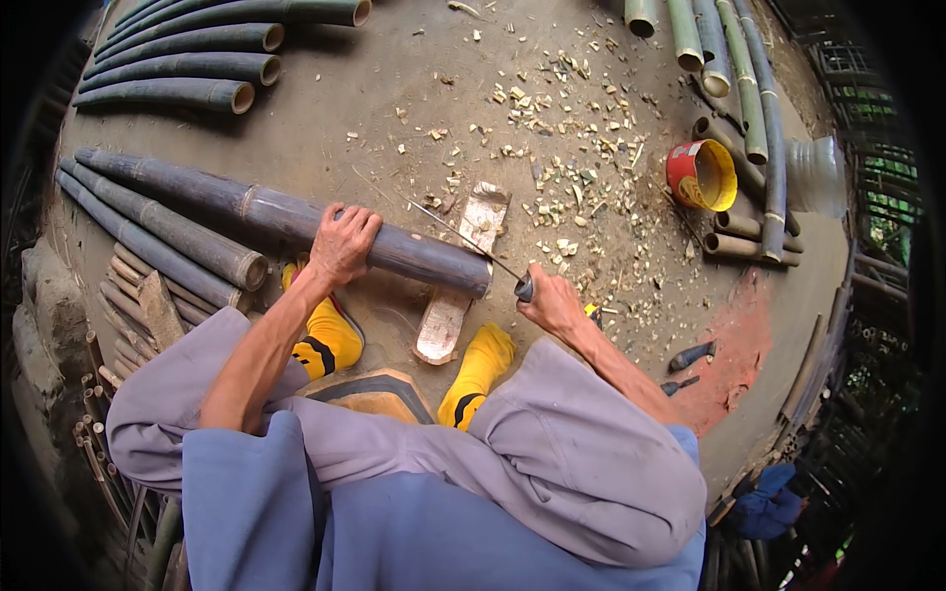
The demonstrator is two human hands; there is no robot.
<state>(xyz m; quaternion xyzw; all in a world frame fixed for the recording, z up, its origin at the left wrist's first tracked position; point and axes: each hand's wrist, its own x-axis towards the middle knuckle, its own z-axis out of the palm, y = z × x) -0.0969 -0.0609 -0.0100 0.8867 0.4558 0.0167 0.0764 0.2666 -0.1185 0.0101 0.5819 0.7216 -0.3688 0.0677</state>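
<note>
Frame centre: dark bamboo pole [422, 256] clasped by left hand [345, 242], grip half-curled; bladed tool [525, 288] held by right hand [554, 302], grip tight.

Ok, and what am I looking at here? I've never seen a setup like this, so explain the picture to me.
There's no machine: these are a person's bare hands. The one picture comes from a wide camera on their head, looking down, so straight edges bend toward the rim.

The left hand is curled over a thick dark bamboo pole, whose near end lies across a pale wooden block. The right hand grips a tool's dark handle. Its long thin blade reaches toward the pole's end; whether they touch is hard to tell.

On the ground lie scattered chips, more bamboo poles and a red-and-yellow bucket.
</note>
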